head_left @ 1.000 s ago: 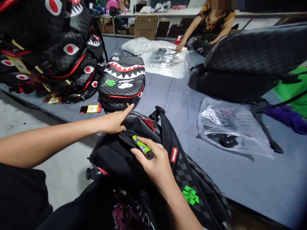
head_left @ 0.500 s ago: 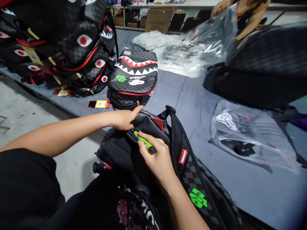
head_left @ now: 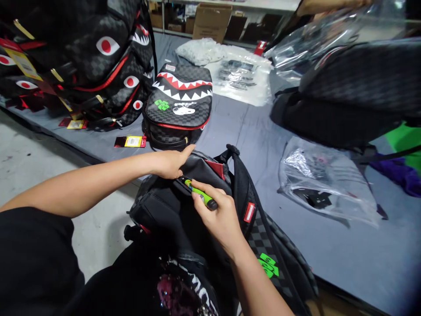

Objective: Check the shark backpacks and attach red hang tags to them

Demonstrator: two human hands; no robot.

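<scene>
A black backpack [head_left: 164,202] with a checkered side, a green patch and a red label on its strap lies tilted against the front of my body. My left hand [head_left: 169,164] holds the bag's upper edge, one digit stretched along it and the other fingers mostly hidden. In my right hand [head_left: 219,208] is a short, thick, bright green stick-shaped tool [head_left: 201,193] with a dark end. Its far tip meets the bag's dark edge beside my left hand; I cannot tell the tool's exact kind.
A shark-mouth backpack [head_left: 182,94] lies just beyond on the grey-covered table [head_left: 243,131], near a tag [head_left: 131,141]. Stacked backpacks [head_left: 98,66] stand left. A dark backpack [head_left: 355,92] and clear plastic bag [head_left: 325,180] are right. Another person's arm [head_left: 332,6] shows behind.
The view has shifted slightly, so the table things sit further left. The plastic held by the other person has moved right, showing a red tag. My hands keep nearly the same pose.
</scene>
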